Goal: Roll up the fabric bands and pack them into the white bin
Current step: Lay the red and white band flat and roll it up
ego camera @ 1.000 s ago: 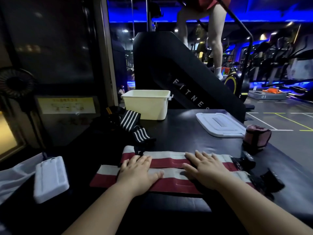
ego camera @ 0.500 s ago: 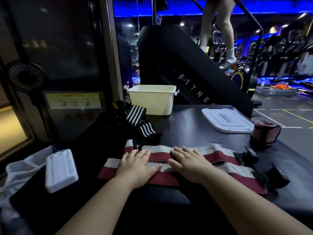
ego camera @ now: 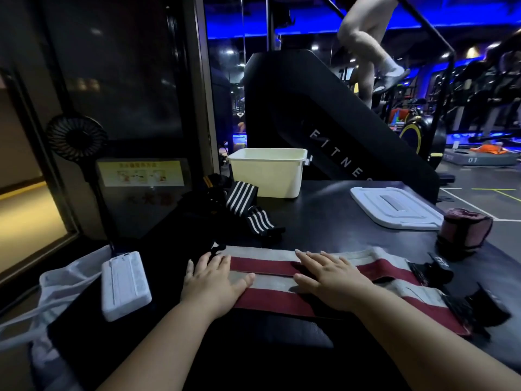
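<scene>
Both flat-fingered, left hand [ego camera: 213, 281] and right hand [ego camera: 336, 279] pressing red-and-white bands [ego camera: 267, 268]: roll squarely or risk skewed, loose coil.

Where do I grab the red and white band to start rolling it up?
Probably the left short end, pinched from the left, thumbs underneath. The red and white band lies flat across the table, left to right; that end is plain cloth under the left hand, while the right end carries black straps.
</scene>
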Motion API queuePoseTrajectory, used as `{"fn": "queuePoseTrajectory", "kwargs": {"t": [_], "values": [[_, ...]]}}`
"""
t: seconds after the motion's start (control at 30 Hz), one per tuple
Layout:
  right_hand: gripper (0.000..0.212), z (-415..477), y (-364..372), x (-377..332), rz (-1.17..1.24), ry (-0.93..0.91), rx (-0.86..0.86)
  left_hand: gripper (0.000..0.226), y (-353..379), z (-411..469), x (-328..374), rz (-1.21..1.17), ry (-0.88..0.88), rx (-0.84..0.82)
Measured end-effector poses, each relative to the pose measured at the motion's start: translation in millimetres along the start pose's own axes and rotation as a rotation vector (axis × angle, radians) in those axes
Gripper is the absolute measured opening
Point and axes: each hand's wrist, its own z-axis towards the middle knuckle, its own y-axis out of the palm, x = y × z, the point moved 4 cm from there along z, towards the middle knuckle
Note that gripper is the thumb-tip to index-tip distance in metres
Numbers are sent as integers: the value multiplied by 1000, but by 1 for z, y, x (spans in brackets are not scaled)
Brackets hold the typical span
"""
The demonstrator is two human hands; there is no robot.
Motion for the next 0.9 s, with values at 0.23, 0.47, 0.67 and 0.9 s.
{"fn": "queuePoseTrajectory", "kwargs": {"t": [0.23,0.47,0.67,0.9], "values": [[81,1,-4,-7,-71,12,56,94,-1,-3,-3,-11,-50,-16],[117,0,-1,-11,14,-53,95,92,-3,-3,-1,50,-47,-40],[81,1,-2,-12,-18,-40,45,91,-2,0,-3,30,-34,-59],[72,5,-3,-10,15,-45,43,92,-5,-3,-6,-19,-145,-78]]}}
